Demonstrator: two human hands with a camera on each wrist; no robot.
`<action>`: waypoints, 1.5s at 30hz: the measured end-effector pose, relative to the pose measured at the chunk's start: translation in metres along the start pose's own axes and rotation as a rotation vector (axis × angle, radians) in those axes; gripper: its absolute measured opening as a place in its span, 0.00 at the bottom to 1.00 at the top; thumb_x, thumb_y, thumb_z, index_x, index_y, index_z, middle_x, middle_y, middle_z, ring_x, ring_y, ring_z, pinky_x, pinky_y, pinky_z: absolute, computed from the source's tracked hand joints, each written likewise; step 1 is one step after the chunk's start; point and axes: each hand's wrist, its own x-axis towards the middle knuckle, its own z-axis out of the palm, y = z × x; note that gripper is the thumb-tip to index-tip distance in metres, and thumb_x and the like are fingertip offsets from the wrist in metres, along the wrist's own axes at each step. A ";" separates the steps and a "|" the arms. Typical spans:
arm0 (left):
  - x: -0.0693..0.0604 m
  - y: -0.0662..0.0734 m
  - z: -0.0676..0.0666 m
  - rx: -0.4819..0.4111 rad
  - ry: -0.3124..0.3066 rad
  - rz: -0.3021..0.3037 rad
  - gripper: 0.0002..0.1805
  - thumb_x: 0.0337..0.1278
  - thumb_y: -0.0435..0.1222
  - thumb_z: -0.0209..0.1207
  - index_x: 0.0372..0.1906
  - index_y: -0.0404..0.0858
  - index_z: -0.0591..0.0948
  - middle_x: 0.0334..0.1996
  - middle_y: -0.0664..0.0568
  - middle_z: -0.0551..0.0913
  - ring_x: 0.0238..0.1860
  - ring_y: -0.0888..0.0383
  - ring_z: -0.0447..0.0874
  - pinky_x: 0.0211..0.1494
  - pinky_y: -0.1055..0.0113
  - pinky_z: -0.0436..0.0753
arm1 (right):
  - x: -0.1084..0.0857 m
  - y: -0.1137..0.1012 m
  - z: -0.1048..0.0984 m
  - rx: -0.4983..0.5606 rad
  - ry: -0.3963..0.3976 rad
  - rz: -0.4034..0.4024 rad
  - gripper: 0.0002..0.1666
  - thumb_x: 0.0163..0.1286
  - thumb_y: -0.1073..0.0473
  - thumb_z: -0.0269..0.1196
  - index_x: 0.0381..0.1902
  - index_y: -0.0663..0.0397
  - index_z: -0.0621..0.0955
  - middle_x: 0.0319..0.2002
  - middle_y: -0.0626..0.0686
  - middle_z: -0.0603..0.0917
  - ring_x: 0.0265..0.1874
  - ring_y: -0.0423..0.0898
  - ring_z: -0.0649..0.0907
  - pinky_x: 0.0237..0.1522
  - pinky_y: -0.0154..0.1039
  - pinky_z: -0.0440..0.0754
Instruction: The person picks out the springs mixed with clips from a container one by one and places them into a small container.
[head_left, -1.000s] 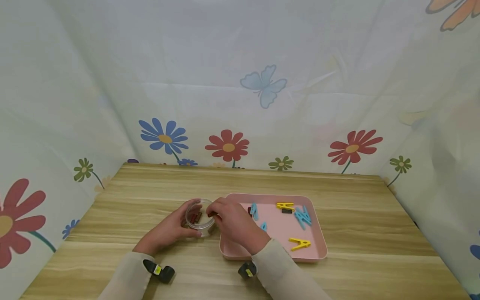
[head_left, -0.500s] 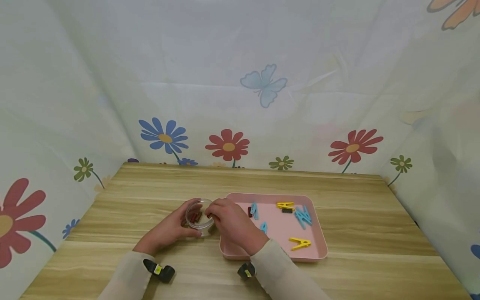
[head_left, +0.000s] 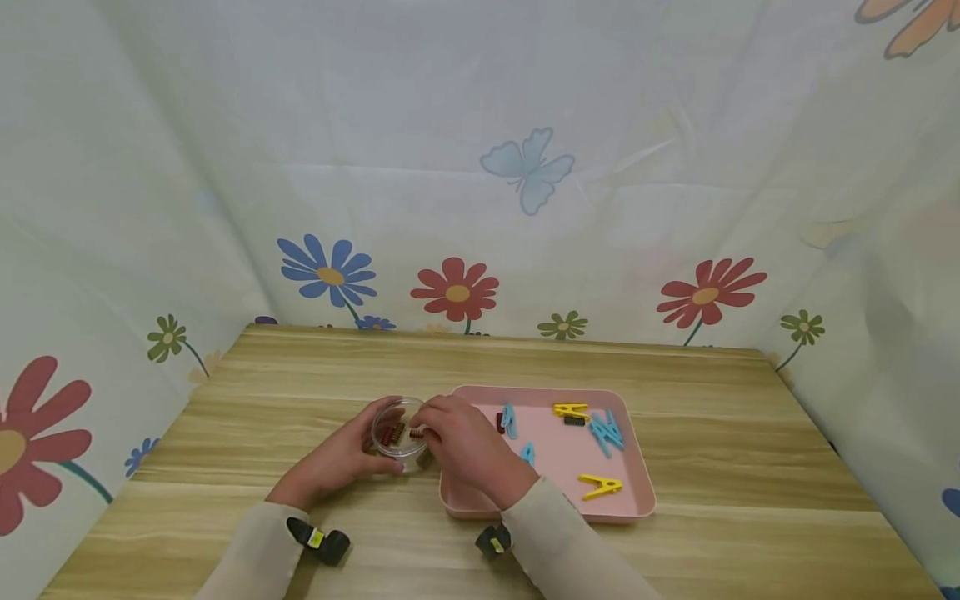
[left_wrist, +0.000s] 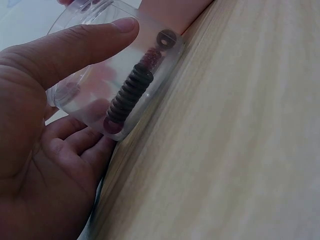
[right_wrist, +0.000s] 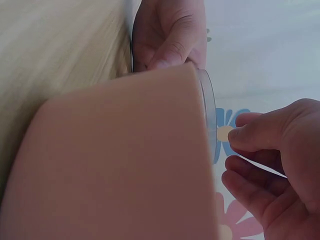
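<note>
My left hand [head_left: 341,454] grips a round clear plastic jar [head_left: 402,452], thumb on one side and fingers round the other. Inside lie a dark coil spring [left_wrist: 130,93], a red spring [left_wrist: 151,58] and another spring [left_wrist: 165,39] seen end-on. Over the jar's right rim is my right hand [head_left: 468,442], its fingers loosely bent. In the right wrist view nothing shows between its thumb and fingertips. A spring [head_left: 416,433] lies just under those fingertips within the jar in the head view.
A pink tray [head_left: 551,492] stands right of the jar, under my right forearm. It holds blue clothespins [head_left: 606,433], yellow clothespins [head_left: 600,487], a black spring [head_left: 574,422] and a dark red spring [head_left: 499,423]. Flowered cloth [head_left: 525,275] surrounds the wooden table [head_left: 337,367].
The spring that my right fingertips pinched has come free of them and now shows inside the jar. The left hand and jar stay in place.
</note>
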 end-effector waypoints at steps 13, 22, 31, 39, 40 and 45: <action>0.000 0.002 0.001 -0.008 -0.006 -0.001 0.51 0.46 0.42 0.73 0.74 0.50 0.55 0.73 0.42 0.62 0.74 0.43 0.59 0.73 0.43 0.60 | -0.002 0.001 -0.007 0.013 0.009 0.042 0.11 0.71 0.57 0.60 0.48 0.49 0.84 0.47 0.46 0.85 0.46 0.41 0.83 0.51 0.35 0.82; 0.000 0.001 0.000 0.001 0.001 -0.017 0.51 0.45 0.44 0.73 0.73 0.54 0.56 0.73 0.45 0.63 0.74 0.45 0.59 0.73 0.43 0.60 | -0.002 0.007 -0.010 0.058 0.038 0.067 0.12 0.72 0.57 0.57 0.49 0.49 0.84 0.47 0.47 0.85 0.47 0.43 0.83 0.52 0.38 0.82; 0.001 -0.002 0.000 -0.015 -0.004 0.007 0.51 0.45 0.44 0.73 0.73 0.54 0.56 0.73 0.44 0.63 0.74 0.45 0.59 0.73 0.43 0.61 | -0.004 0.012 -0.016 0.111 0.063 0.141 0.12 0.71 0.57 0.59 0.49 0.48 0.83 0.47 0.46 0.84 0.47 0.42 0.84 0.51 0.39 0.83; 0.002 -0.004 0.001 -0.025 0.006 -0.019 0.51 0.44 0.43 0.74 0.73 0.57 0.56 0.73 0.47 0.64 0.74 0.47 0.59 0.73 0.45 0.60 | -0.005 0.016 -0.029 0.158 0.088 0.172 0.12 0.71 0.57 0.59 0.49 0.50 0.83 0.47 0.48 0.84 0.47 0.44 0.84 0.51 0.41 0.83; 0.002 -0.005 0.001 -0.019 0.007 -0.022 0.52 0.43 0.44 0.74 0.72 0.58 0.56 0.73 0.48 0.64 0.74 0.47 0.59 0.74 0.45 0.60 | -0.005 0.017 -0.030 0.164 0.091 0.177 0.12 0.71 0.57 0.59 0.49 0.50 0.84 0.47 0.48 0.85 0.46 0.44 0.84 0.50 0.41 0.83; 0.001 -0.004 0.000 -0.015 0.013 -0.038 0.51 0.43 0.45 0.74 0.72 0.61 0.56 0.73 0.50 0.64 0.74 0.48 0.59 0.74 0.45 0.59 | -0.006 0.021 -0.035 0.179 0.104 0.199 0.12 0.71 0.57 0.59 0.48 0.50 0.84 0.47 0.49 0.85 0.46 0.44 0.84 0.50 0.41 0.84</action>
